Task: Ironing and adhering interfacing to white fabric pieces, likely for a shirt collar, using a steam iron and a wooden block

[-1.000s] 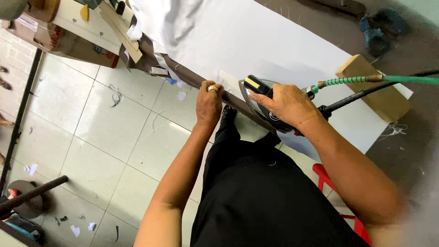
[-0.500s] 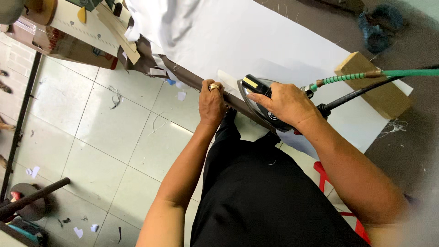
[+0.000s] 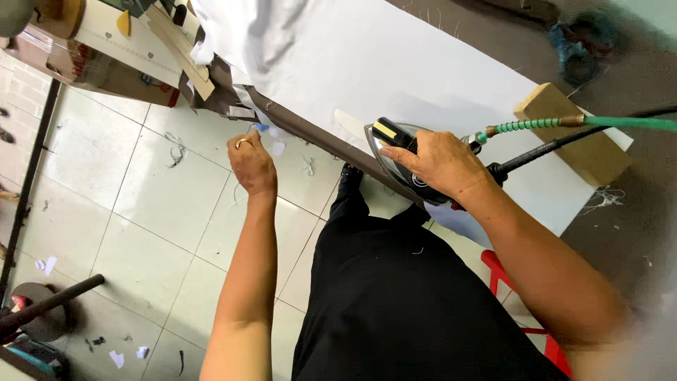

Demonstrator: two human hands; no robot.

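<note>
My right hand [image 3: 438, 164] grips the handle of a black steam iron [image 3: 402, 159] that rests near the edge of a white-covered ironing table [image 3: 395, 70]. A green hose [image 3: 564, 123] and a black cable [image 3: 557, 144] run from the iron's rear off to the right. My left hand [image 3: 250, 164], with a ring on one finger, reaches toward the table's brown edge, close to small fabric pieces [image 3: 240, 109] there. Its fingers are curled; whether they hold anything is unclear.
A wooden block [image 3: 575, 134] lies on the table's right end. A wooden ruler [image 3: 180, 49] and a cardboard box [image 3: 84, 63] are at upper left. Scraps litter the tiled floor [image 3: 141, 212]. A red stool [image 3: 508, 282] stands behind my legs.
My left hand has left the table edge beside the iron and moved left along the edge toward the fabric pieces. The right hand stays on the iron.
</note>
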